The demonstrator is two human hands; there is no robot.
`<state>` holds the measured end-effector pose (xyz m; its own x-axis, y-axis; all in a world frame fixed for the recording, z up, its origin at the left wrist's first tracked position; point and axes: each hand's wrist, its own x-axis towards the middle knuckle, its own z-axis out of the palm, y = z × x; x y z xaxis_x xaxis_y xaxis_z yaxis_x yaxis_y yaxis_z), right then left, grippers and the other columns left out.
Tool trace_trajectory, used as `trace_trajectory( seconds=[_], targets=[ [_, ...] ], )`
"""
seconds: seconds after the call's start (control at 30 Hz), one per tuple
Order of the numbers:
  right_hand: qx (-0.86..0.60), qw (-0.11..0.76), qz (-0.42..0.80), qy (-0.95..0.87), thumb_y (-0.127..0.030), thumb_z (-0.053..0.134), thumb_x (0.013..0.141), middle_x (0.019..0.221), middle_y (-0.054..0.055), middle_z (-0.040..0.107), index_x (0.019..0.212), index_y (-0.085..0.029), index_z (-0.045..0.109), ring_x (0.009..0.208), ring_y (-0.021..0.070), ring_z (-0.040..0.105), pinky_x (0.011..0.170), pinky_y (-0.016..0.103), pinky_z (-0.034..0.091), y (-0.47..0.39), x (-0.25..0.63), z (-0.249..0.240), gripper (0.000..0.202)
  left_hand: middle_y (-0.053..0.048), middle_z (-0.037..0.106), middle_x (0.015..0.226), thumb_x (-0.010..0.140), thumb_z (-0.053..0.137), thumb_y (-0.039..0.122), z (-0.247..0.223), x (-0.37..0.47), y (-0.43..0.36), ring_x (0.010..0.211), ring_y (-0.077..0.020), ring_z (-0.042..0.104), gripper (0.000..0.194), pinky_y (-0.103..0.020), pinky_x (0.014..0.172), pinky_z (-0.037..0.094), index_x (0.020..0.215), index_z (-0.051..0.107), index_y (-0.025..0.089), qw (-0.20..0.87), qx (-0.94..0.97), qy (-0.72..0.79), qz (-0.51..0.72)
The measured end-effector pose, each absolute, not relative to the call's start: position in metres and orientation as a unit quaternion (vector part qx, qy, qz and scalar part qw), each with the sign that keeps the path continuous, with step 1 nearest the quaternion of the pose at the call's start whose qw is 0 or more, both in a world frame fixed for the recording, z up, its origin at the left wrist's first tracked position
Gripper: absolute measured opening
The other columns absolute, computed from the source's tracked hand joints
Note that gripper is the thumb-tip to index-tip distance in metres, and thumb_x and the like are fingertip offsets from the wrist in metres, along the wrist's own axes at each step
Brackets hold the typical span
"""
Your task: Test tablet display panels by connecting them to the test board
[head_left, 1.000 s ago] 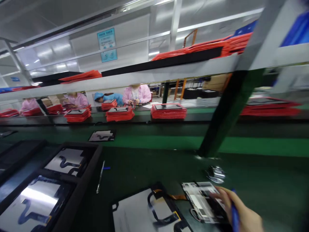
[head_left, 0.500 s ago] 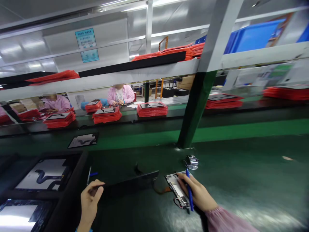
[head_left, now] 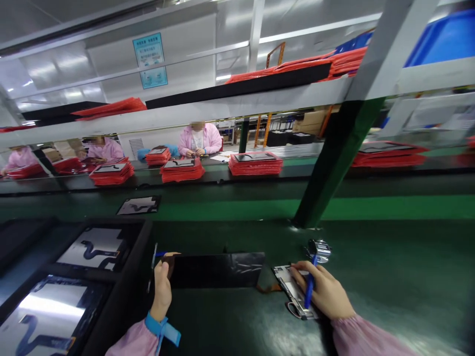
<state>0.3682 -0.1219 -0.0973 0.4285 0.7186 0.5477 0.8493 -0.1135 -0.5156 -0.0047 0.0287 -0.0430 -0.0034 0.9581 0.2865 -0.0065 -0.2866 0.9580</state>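
Two hands pinch: left [head_left: 162,284] a panel [head_left: 218,271], right [head_left: 328,292] a blue tool [head_left: 309,290], half-hiding a board [head_left: 288,278].

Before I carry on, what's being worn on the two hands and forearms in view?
Both the left hand and right hand are bare, without gloves. Each forearm has a pink sleeve, gathered at the right cuff. The left wrist has a light-blue band with a loose end sticking out.

Both hands [head_left: 162,287] [head_left: 324,291] forward, fingers curled
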Motion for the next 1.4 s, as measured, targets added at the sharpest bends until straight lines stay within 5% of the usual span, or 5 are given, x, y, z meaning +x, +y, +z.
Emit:
trace_trajectory(
  seconds=[0.23, 0.47, 0.67, 1.07, 1.4],
  targets=[
    [-0.643, 0.497, -0.135, -0.567, -0.045, 0.054, 0.093, 0.102, 0.007, 0.073, 0.121, -0.022, 0.058, 0.084, 0.0236, 0.072, 0.071, 0.029, 0.06, -0.11, 0.289, -0.07, 0.037, -0.007, 0.068, 0.087, 0.073, 0.06, 0.067, -0.047, -0.004, 0.03, 0.1, -0.0298, 0.062, 0.053, -0.043, 0.095, 0.048, 0.088, 0.069, 0.018, 0.433, 0.576, 0.412, 0.558],
    [-0.613, 0.519, -0.227, -0.55, -0.046, 0.058, 0.092, 0.084, 0.007, 0.075, 0.121, -0.018, 0.058, 0.066, 0.0244, 0.073, 0.06, 0.03, 0.062, -0.081, 0.264, -0.065, 0.04, -0.011, 0.069, 0.108, 0.076, 0.064, 0.056, -0.042, -0.003, 0.029, 0.114, -0.0335, 0.058, 0.053, -0.044, 0.1, 0.045, 0.108, 0.066, 0.014, 0.44, 0.604, 0.393, 0.536],
    [-0.582, 0.449, -0.135, -0.665, -0.043, 0.049, 0.095, 0.121, 0.011, 0.066, 0.15, -0.022, 0.028, 0.097, 0.0289, 0.069, 0.08, 0.038, 0.061, -0.088, 0.281, -0.081, 0.063, -0.009, 0.07, 0.107, 0.077, 0.068, 0.046, -0.038, -0.002, 0.029, 0.106, -0.0295, 0.064, 0.046, -0.042, 0.096, 0.048, 0.11, 0.064, 0.015, 0.45, 0.629, 0.374, 0.511],
    [-0.596, 0.447, -0.076, -0.663, -0.043, 0.056, 0.092, 0.115, 0.013, 0.068, 0.152, -0.02, 0.021, 0.095, 0.0293, 0.07, 0.078, 0.036, 0.061, -0.093, 0.279, -0.084, 0.074, -0.005, 0.072, 0.082, 0.069, 0.077, 0.032, -0.028, 0.007, 0.026, 0.08, -0.0233, 0.069, 0.026, -0.037, 0.081, 0.055, 0.086, 0.065, 0.015, 0.413, 0.659, 0.39, 0.493],
    [-0.6, 0.451, -0.018, -0.661, -0.04, 0.058, 0.091, 0.108, 0.008, 0.071, 0.154, -0.021, 0.017, 0.086, 0.0247, 0.072, 0.082, 0.033, 0.059, -0.093, 0.281, -0.089, 0.077, -0.012, 0.069, 0.108, 0.063, 0.082, 0.04, -0.033, 0.002, 0.031, 0.107, -0.0341, 0.064, 0.057, -0.052, 0.099, 0.048, 0.111, 0.06, 0.016, 0.462, 0.638, 0.373, 0.49]
  ],
)
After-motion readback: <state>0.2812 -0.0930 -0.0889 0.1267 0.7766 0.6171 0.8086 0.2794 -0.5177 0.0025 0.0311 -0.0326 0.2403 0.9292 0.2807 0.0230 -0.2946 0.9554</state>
